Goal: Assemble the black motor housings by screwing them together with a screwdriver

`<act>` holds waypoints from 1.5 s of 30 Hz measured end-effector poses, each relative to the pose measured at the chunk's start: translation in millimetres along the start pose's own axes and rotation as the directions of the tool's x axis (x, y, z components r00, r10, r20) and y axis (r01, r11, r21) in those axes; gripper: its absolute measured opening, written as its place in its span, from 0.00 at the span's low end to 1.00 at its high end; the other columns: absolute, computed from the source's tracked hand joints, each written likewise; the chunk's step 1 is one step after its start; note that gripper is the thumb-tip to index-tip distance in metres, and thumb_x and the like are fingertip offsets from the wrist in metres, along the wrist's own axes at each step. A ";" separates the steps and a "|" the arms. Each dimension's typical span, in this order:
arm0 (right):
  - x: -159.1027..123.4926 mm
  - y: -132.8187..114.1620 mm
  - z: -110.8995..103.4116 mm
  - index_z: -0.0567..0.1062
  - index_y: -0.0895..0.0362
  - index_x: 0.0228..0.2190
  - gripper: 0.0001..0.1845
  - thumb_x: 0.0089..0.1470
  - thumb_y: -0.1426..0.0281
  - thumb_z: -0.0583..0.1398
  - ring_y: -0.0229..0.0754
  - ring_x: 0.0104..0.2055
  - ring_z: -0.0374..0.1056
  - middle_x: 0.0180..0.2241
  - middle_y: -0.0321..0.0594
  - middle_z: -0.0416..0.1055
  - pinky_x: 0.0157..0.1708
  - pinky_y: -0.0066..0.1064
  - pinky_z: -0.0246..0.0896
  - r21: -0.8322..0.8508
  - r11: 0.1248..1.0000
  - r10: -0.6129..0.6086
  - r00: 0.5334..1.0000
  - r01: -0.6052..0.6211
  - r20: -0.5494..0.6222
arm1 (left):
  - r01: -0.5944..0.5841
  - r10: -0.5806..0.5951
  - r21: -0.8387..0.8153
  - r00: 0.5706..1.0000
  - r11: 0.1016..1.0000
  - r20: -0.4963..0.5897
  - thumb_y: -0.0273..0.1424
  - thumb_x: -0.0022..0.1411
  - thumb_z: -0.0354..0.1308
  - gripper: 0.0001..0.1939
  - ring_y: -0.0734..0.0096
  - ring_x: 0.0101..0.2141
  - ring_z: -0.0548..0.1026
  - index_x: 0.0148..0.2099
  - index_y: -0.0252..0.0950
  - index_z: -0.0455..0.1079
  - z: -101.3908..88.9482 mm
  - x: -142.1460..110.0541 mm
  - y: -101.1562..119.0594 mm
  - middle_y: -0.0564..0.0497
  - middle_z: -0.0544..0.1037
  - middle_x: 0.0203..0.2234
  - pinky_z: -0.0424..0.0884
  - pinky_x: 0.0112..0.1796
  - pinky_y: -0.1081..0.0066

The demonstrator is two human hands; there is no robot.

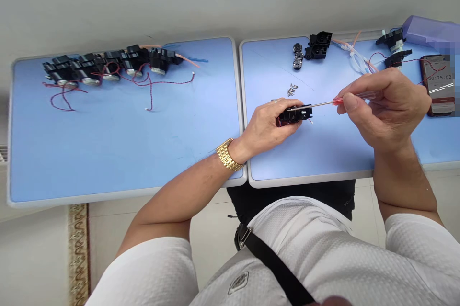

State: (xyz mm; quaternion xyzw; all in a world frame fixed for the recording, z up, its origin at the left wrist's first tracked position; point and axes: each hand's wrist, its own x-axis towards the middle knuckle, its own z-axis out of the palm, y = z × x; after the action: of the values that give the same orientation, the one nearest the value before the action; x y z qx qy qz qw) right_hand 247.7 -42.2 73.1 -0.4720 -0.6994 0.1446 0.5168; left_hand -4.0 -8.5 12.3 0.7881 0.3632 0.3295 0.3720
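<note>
My left hand (270, 123) is wrapped round a small black plastic pump-like unit (304, 113) on the right table, thumb and fingers on its two sides. A screwdriver (338, 101) with a red and clear handle lies in my right hand (390, 105), closed round the handle. Its thin metal shaft points left, and the tip meets the top of the black unit. A small pile of screws (292, 89) lies just beyond my left hand. Further back are several round black and silver parts (297, 56) and black plastic housings (318, 45).
Several black units with red wires (132, 62) stand in a row along the left table's back. At the right are more black parts (395, 57), clear tubing (355, 57), a phone (439, 85) showing a timer, and a purple bin (427, 30). A gap separates the two tables.
</note>
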 end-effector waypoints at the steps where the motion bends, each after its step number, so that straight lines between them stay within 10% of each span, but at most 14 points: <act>1: -0.3 0.1 0.1 0.85 0.24 0.45 0.11 0.68 0.58 0.67 0.54 0.26 0.76 0.31 0.25 0.83 0.26 0.57 0.68 -0.003 1.000 0.003 1.000 -0.003 0.001 | 0.004 -0.004 0.007 1.000 1.000 0.003 0.32 0.69 0.66 0.18 0.66 0.40 0.82 0.59 0.39 0.82 0.0 0.0 -0.1 0.48 0.89 0.46 0.79 0.47 0.65; 36: 6.5 -4.1 -13.9 0.84 0.40 0.47 0.08 0.69 0.67 0.69 0.46 0.35 0.85 0.41 0.28 0.87 0.35 0.42 0.84 -0.029 0.994 -0.099 0.967 0.109 0.234 | -0.044 0.033 0.180 0.997 0.983 0.064 0.30 0.70 0.64 0.19 0.64 0.42 0.85 0.61 0.35 0.81 -0.2 -4.5 -2.9 0.46 0.89 0.46 0.79 0.49 0.65; 45: 13.2 4.9 -10.5 0.77 0.49 0.32 0.12 0.66 0.65 0.72 0.38 0.24 0.74 0.25 0.28 0.79 0.23 0.34 0.61 -0.199 0.929 -0.273 0.942 0.311 0.194 | 0.011 -0.037 0.200 0.991 0.980 0.128 0.32 0.69 0.65 0.20 0.62 0.43 0.85 0.61 0.38 0.81 0.6 -3.9 -2.2 0.46 0.89 0.48 0.80 0.50 0.62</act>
State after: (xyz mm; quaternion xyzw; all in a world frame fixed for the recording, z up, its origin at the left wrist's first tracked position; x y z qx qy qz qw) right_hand 258.9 -31.9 81.9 -0.4049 -0.8137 0.0232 0.4165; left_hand -6.3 -10.8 9.2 0.8369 0.3786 0.2344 0.3183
